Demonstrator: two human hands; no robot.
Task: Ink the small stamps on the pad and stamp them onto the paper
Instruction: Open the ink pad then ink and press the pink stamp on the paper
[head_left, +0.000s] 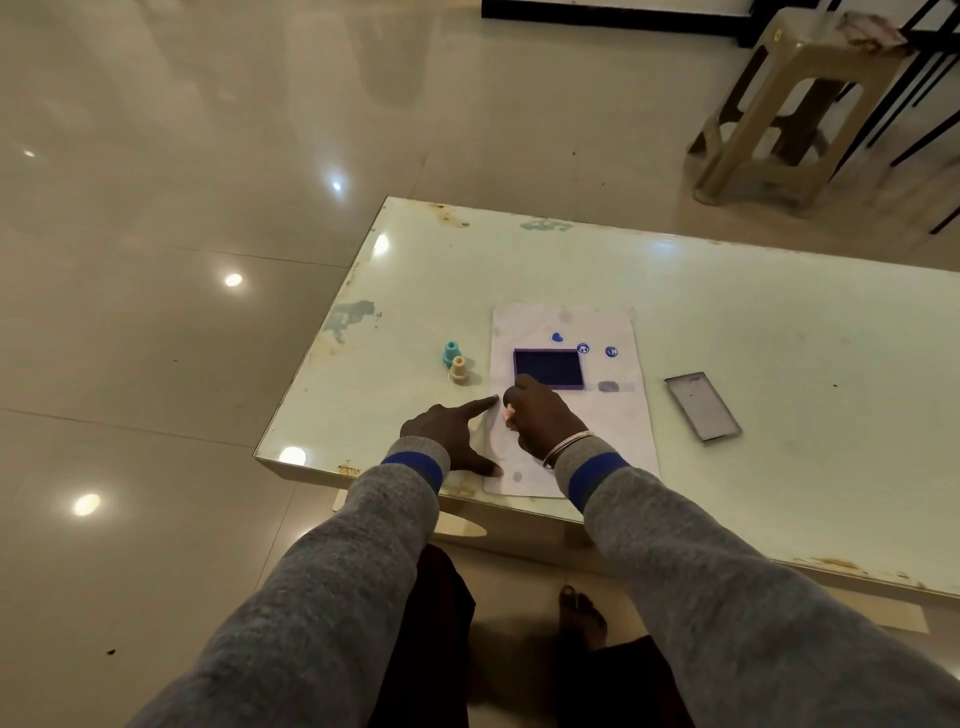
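A white paper (618, 415) lies on the pale table (753, 364). The open blue ink pad (548, 368) rests on the paper, with three blue prints beyond it. My right hand (543, 418) is closed around a small pink stamp (509, 413), held just in front of the pad over the paper. My left hand (449, 434) presses flat on the paper's left edge, forefinger and thumb spread. A teal stamp (451, 353) and a peach stamp (459, 369) stand upright left of the paper.
The ink pad's lid (702, 406) lies on the table right of the paper. A plastic stool (795, 104) stands on the shiny floor beyond the table. My bare foot (582, 618) shows below the table's near edge.
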